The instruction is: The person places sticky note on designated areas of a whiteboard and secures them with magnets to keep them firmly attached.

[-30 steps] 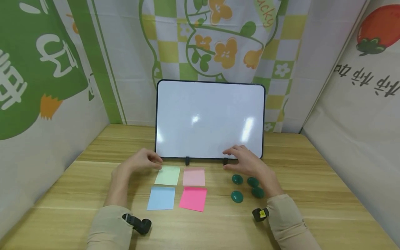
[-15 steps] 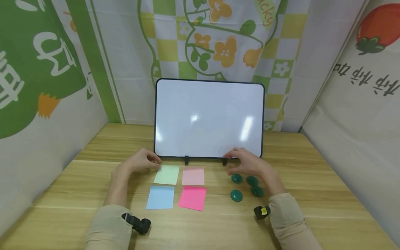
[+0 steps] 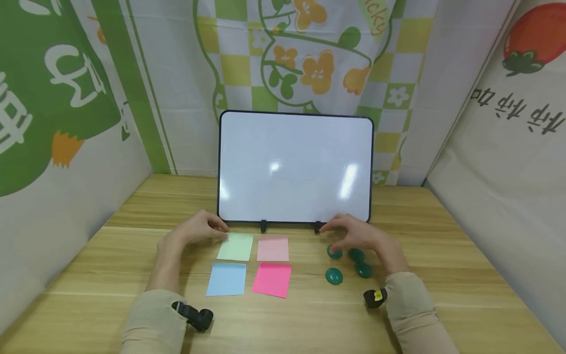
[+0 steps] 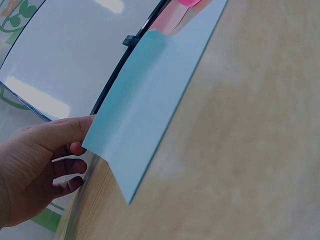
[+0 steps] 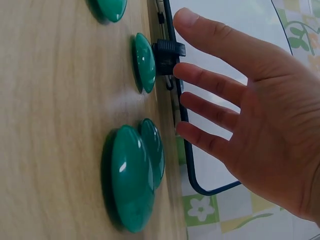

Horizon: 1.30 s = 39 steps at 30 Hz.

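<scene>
The left hand (image 3: 201, 229) is touching the green note (image 3: 236, 249) at its far-left corner, pinching or not I can't tell; tugging could crease it. The right hand (image 3: 360, 235) is hovering, fingers apart, near green discs (image 3: 334, 276); a careless thumb could scatter them.

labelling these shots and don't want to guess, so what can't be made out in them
Head view: part of one green disc, covered by the right hand.
Head view: whether the left hand pinches the light green note; contact at the corner is too small to tell.
Right wrist view: the rest of the topmost disc, cut off by the top edge.
Left wrist view: most of the hot pink note, cut off by the top edge.
</scene>
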Motion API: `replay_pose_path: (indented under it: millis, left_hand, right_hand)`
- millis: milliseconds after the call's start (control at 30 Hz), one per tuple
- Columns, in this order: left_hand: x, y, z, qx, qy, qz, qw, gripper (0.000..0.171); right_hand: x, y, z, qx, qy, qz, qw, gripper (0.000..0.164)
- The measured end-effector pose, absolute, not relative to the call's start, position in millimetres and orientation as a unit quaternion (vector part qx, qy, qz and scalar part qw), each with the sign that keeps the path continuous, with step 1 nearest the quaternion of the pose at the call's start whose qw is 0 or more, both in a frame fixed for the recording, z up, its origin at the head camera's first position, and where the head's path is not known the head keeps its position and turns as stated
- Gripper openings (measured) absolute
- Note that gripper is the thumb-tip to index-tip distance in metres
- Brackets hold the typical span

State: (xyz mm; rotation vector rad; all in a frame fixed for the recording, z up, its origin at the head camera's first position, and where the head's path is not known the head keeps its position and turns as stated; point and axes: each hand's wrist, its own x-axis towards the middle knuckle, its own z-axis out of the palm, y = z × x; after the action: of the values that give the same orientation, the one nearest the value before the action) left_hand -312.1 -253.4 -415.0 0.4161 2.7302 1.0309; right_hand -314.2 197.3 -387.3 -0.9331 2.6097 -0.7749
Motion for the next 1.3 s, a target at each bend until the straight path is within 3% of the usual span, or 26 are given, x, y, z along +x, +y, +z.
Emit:
replay_pose_path:
  millis: [667, 1300]
  left_hand:
    - [-309, -251, -416, 0.14, 0.924, 0.343, 0.093, 0.025]
    - [-309, -250, -419, 0.137, 0.929, 0.333, 0.088, 0.021]
  right_hand:
    - [-312, 211, -399, -0.289, 0.888, -0.305, 0.186, 0.046]
    - [-319, 218, -408, -0.31, 0.891, -0.283, 0.175, 0.042]
